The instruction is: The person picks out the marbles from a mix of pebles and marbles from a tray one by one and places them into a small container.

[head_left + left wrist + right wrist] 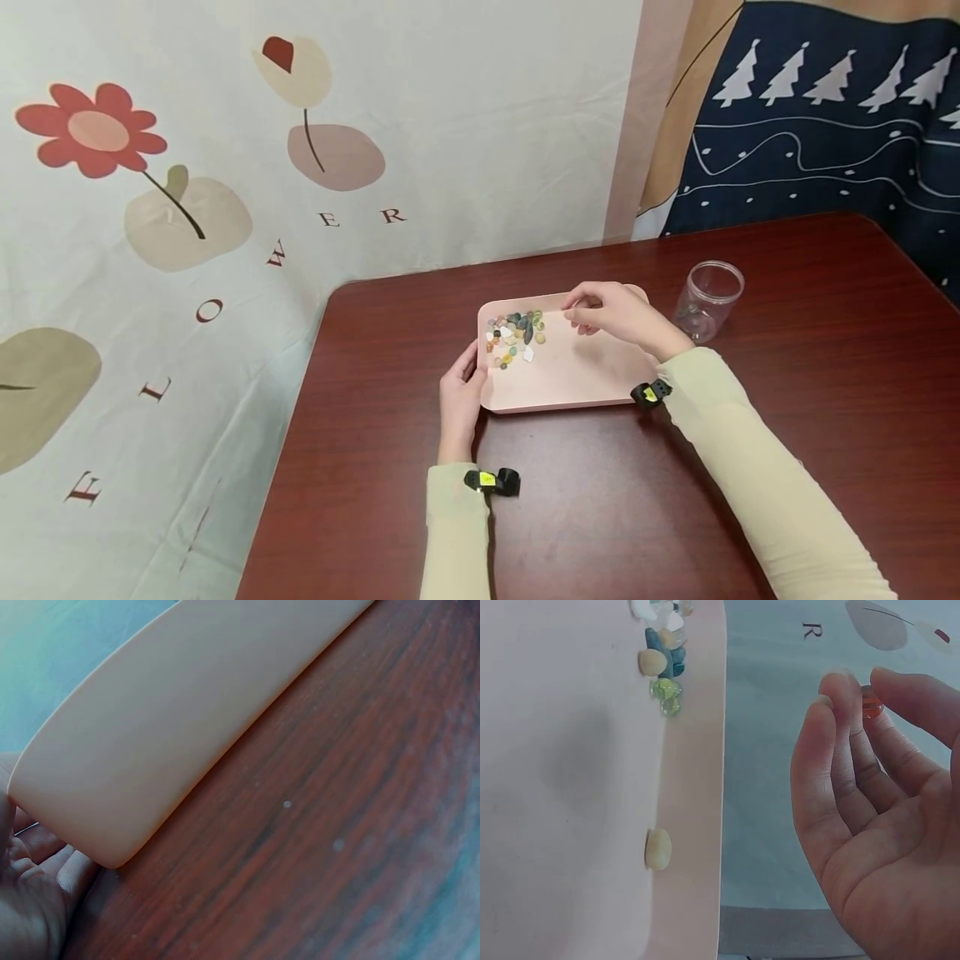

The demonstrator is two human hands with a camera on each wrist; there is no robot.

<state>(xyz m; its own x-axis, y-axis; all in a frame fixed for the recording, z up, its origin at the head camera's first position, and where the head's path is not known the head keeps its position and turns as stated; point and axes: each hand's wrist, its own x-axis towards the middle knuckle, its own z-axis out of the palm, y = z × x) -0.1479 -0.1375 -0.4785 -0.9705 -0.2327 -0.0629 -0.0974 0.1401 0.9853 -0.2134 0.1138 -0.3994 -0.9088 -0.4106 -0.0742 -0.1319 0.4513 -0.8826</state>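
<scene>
A pink tray [562, 387] lies on the table, with a pile of small polished stones [528, 332] in its left part. My left hand [459, 400] grips the tray's left side, its thumb at the rim and curled fingers at the wall near the front corner in the left wrist view. Over the tray's back right part, my right hand [617, 315] pinches a small orange-red translucent stone [871, 707] between thumb and fingertips. One cream stone [658, 849] lies apart from the pile, against the tray's back wall in the right wrist view.
A clear, open-topped jar [712, 300] stands on the dark red wooden table [570, 508], just right of the tray and beside my right wrist. Behind the table hang a flower-printed cloth [480, 125] and a dark blue tree-patterned cloth [810, 167].
</scene>
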